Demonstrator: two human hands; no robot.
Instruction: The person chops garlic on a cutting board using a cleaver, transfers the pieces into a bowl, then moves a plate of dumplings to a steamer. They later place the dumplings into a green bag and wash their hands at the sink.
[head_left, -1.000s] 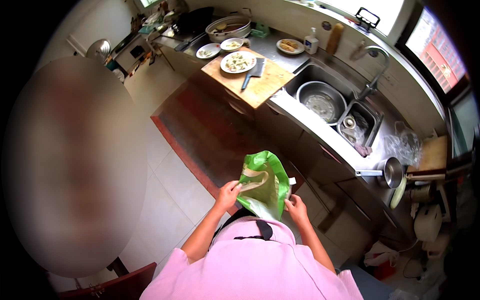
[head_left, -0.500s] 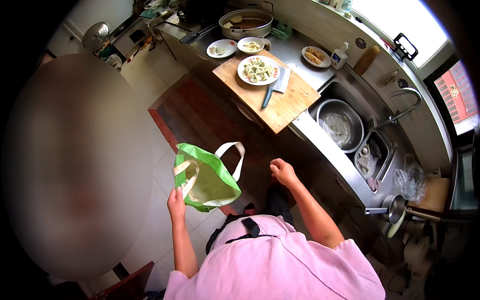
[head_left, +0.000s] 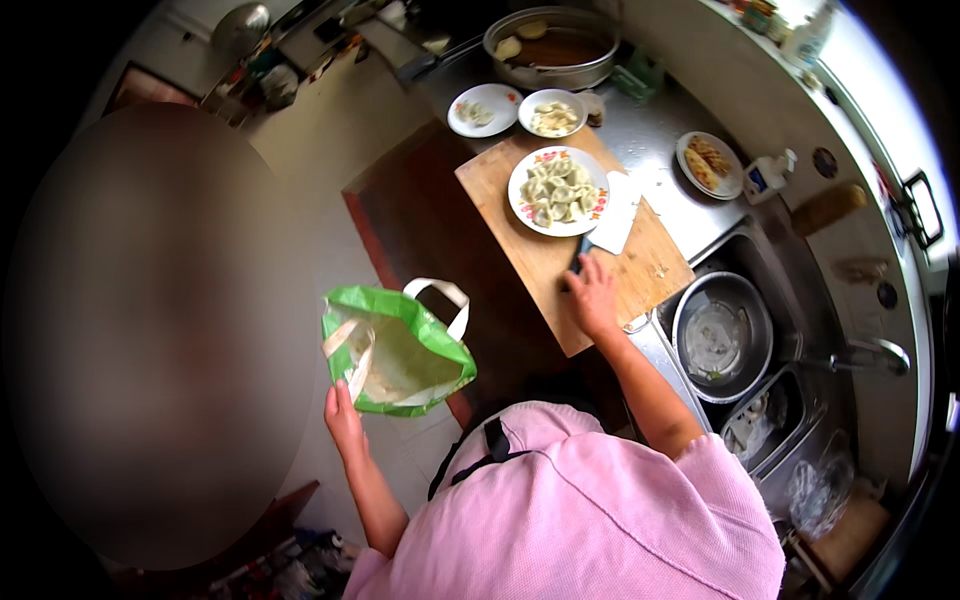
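Observation:
My left hand (head_left: 345,420) grips the near edge of a green shopping bag (head_left: 441,358) with white straps, its mouth gaping and a pale lining showing. My right hand (head_left: 594,300) is at the dark handle of a cleaver (head_left: 616,214), fingers reaching forward over it; no firm hold shows. The cleaver lies flat on a wooden cutting board (head_left: 520,255), its blade partly beside a plate of dumplings (head_left: 558,192). This white plate has a red and orange rim pattern.
Beyond the board stand a bowl of pale pieces (head_left: 553,115), a plate with a little food (head_left: 484,110) and a large metal pot (head_left: 550,72). To the right are a plate of browned food (head_left: 712,166), a soap bottle (head_left: 768,177) and a sink with a metal basin (head_left: 722,338).
My right hand has moved from beside my body up to the cleaver handle on the board. The bag stays in my left hand, slightly further left. The view has shifted closer to the counter.

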